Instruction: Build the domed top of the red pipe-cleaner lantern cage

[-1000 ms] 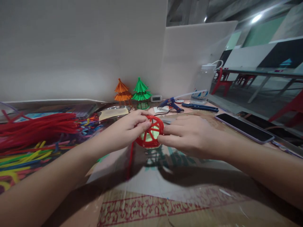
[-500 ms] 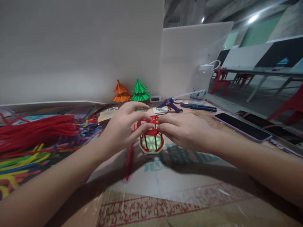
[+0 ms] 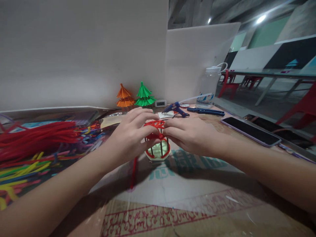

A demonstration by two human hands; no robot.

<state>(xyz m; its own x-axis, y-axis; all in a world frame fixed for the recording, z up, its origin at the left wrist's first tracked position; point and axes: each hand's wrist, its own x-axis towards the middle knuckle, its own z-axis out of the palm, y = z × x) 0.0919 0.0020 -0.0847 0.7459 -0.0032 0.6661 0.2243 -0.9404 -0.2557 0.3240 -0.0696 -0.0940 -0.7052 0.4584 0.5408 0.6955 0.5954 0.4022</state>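
Note:
A small pavilion-like frame [image 3: 161, 148] stands upright on the table in front of me. It has dark posts, a pale green base edged in red, and a red top. My left hand [image 3: 132, 133] is closed at its left side, thumb and fingers pinching a red pipe cleaner [image 3: 161, 135] that runs round the upper posts. From the right, my right hand [image 3: 191, 133] has its fingertips closed on the same red strip; its thumb is hidden. A loose red pipe cleaner [image 3: 133, 172] lies below my left hand.
Bundled red pipe cleaners [image 3: 39, 140] and several coloured ones lie left. Behind are an orange tree [image 3: 124, 97], a green tree [image 3: 144, 95], a small display [image 3: 160, 103], a glue gun [image 3: 176, 108], blue-handled pliers [image 3: 206, 112] and a bottle [image 3: 207, 87]. A phone [image 3: 250, 131] lies right.
My left fingers have shifted slightly on the frame, the thumb now lower and the index finger along the red strip. The right hand stays nearly still. The view has turned slightly.

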